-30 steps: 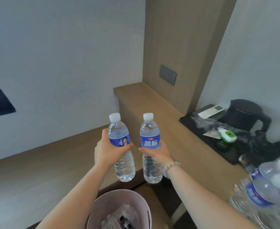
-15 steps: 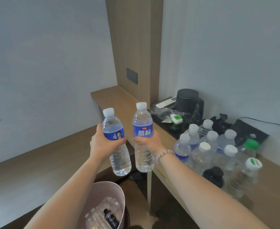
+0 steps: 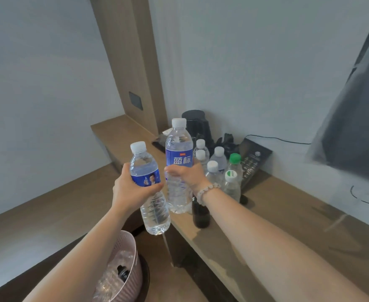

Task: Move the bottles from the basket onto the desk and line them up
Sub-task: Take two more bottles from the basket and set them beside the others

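Observation:
My left hand (image 3: 131, 190) grips a clear water bottle (image 3: 149, 188) with a blue label and white cap, held in the air left of the desk's edge. My right hand (image 3: 189, 174) grips a second blue-labelled bottle (image 3: 178, 164), whose base is at the wooden desk (image 3: 288, 216) near its front edge. Behind my right hand stand several clear bottles (image 3: 219, 159), one with a green cap (image 3: 235, 158), and a dark bottle (image 3: 200, 214) partly hidden by my wrist. The pink basket (image 3: 133, 277) on the floor holds more bottles.
A black kettle (image 3: 195, 125) and a black tray stand at the desk's back by the wall. A dark phone-like device (image 3: 255, 160) with a cable lies right of the bottles. A dark screen (image 3: 357, 118) hangs at the upper right.
The view has swung right toward the desk. Both hands have carried their bottles rightward; the right one has come down by the group of standing bottles.

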A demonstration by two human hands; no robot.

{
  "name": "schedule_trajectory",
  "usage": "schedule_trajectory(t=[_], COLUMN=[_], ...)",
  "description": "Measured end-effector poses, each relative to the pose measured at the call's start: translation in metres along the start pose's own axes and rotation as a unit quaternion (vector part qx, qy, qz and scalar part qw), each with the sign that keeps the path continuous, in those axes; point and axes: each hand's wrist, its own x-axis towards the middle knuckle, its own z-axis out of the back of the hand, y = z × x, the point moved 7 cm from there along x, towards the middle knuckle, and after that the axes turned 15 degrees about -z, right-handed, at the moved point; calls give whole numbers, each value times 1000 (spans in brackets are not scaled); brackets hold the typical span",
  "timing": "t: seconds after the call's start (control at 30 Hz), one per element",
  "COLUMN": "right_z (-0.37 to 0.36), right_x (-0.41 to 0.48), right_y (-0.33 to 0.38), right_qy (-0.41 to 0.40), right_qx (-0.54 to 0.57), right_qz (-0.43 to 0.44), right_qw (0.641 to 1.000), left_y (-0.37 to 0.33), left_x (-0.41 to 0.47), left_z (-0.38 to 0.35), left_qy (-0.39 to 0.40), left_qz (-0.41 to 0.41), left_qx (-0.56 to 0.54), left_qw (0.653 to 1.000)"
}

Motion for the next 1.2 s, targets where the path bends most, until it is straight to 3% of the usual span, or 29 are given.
schedule_trajectory(t=[0.4, 0.6, 0.83, 1.1, 1.2], right_z=[124, 185, 229, 235, 233], right_x=[-65, -84, -89, -81, -75], right_y=[-3, -32, -78, -102, -103], right_qy=[-144, -240, -319, -351, -357], right_qx=[32, 53, 17, -40, -120], right_qz=[-7, -38, -115, -134, -137], right_qw=[989, 969, 941, 926, 916], left_y=[-50, -46, -39, -33, -32], left_x=[-36, -61, -67, -65, -64], left_z=[-98, -159, -186, -199, -201], left_qy=[93, 191, 197, 210, 204], left_qz=[-31, -45, -32, -18, -17], left_qx=[-61, 15, 62, 75, 71], left_qw=[993, 980, 978, 975, 976])
